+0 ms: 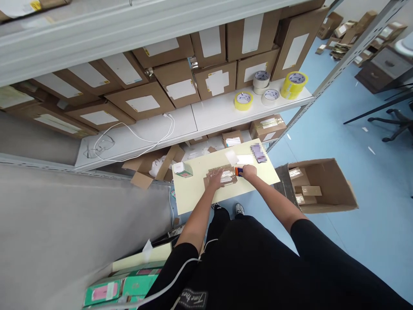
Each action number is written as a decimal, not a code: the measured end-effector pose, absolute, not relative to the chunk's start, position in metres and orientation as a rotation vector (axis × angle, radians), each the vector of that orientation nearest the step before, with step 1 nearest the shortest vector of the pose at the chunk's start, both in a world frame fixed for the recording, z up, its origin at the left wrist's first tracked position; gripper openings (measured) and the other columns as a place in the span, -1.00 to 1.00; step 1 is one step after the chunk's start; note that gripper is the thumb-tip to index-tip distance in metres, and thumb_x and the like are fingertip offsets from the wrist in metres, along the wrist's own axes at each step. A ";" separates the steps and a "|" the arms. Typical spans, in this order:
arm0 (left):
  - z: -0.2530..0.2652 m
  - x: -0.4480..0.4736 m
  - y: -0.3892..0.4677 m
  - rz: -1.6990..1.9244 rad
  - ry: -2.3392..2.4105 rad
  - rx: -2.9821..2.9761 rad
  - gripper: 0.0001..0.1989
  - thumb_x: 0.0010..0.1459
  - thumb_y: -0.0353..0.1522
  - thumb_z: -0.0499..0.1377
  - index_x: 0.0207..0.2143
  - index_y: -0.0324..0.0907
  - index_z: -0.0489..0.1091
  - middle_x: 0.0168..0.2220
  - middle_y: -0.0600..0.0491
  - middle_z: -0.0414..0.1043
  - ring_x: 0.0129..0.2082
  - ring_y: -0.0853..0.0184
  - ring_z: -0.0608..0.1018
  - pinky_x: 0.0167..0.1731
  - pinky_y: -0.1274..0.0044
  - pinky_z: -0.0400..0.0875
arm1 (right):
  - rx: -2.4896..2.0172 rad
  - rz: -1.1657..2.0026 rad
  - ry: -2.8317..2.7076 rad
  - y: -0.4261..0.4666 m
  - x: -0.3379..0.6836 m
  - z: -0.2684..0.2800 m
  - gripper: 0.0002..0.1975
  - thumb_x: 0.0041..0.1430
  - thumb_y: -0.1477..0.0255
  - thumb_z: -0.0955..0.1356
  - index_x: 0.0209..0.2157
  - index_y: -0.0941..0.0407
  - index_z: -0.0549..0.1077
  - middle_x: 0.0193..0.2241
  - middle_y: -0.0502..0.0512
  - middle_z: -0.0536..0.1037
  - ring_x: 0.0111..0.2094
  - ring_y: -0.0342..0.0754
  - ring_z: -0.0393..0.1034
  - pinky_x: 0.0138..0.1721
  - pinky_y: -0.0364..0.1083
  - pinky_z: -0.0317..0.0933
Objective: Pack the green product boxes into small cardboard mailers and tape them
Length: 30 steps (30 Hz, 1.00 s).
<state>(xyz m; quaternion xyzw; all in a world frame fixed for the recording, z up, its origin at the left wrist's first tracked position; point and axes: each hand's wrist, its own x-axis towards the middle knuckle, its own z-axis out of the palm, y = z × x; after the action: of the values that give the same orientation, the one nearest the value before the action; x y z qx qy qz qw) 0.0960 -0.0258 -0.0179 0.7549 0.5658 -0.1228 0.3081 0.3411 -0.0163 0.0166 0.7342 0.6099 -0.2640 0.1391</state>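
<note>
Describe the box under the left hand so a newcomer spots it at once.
Find the pale yellow tabletop in front of the shelving. Near its middle, the brown cardboard box lies under the left hand, beside the orange-and-blue tool in the right hand. Shiny tape sets it apart from the white-and-green box to its left.

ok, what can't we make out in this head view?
Head view:
- Underside of the small taped box: faces the table; the left hand also covers part of its top.
- Grip end of the orange and blue tool: inside the right hand.
- Phone-like item: pixelated.
- Print on the shelf box label: too small.
- Upper-left box: cut off by the frame edge.
</note>
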 end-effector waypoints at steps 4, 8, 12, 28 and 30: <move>-0.018 0.097 -0.026 -0.350 1.486 1.998 0.21 -0.04 -0.23 0.53 0.53 0.08 -0.08 0.56 -0.12 -0.15 0.54 -0.20 -0.16 0.43 -0.09 -0.32 | 2.158 -0.789 1.714 -0.029 0.343 -0.003 -0.70 0.35 0.37 0.39 -0.02 0.29 0.58 -0.07 0.52 0.64 0.02 0.23 0.58 -0.06 0.03 0.35; -0.018 0.097 -0.023 -0.389 1.486 1.988 0.24 -0.05 -0.23 0.52 0.53 0.09 -0.13 0.57 -0.11 -0.19 0.54 -0.18 -0.16 0.42 -0.11 -0.29 | 2.420 -0.811 1.472 -0.058 0.362 -0.022 -0.59 0.45 0.26 0.28 0.09 0.25 0.52 -0.05 0.46 0.65 0.00 0.22 0.58 0.00 0.08 0.34; -0.017 0.096 -0.021 -0.380 1.489 1.982 0.23 -0.06 -0.24 0.52 0.53 0.08 -0.11 0.57 -0.13 -0.18 0.54 -0.19 -0.12 0.42 -0.10 -0.29 | 2.507 -0.880 1.370 -0.080 0.373 -0.034 -0.64 0.41 0.38 0.25 0.07 0.25 0.54 -0.01 0.43 0.63 0.04 0.21 0.54 0.04 0.07 0.32; -0.015 0.099 -0.022 -0.371 1.536 1.971 0.25 -0.11 -0.28 0.54 0.51 0.11 -0.08 0.56 -0.11 -0.13 0.54 -0.16 -0.10 0.42 -0.08 -0.28 | 2.431 -1.254 1.811 -0.081 0.280 -0.015 -0.59 0.53 0.20 0.18 0.13 0.15 0.45 0.00 0.25 0.65 0.01 0.08 0.55 -0.06 -0.12 0.30; -0.015 0.100 -0.022 -0.349 1.541 1.967 0.23 -0.11 -0.29 0.54 0.51 0.11 -0.06 0.56 -0.11 -0.12 0.54 -0.16 -0.10 0.42 -0.09 -0.31 | 2.411 -1.222 1.781 -0.078 0.268 -0.011 -0.58 0.53 0.21 0.19 0.16 0.20 0.42 0.04 0.33 0.62 0.03 0.10 0.55 -0.04 -0.10 0.31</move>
<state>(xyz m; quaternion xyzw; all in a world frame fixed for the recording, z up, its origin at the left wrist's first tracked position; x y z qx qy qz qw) 0.0995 -0.0225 -0.0151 0.7426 0.5817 -0.1317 0.3045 0.2679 -0.0780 -0.0111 0.7439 0.5496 -0.3772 -0.0478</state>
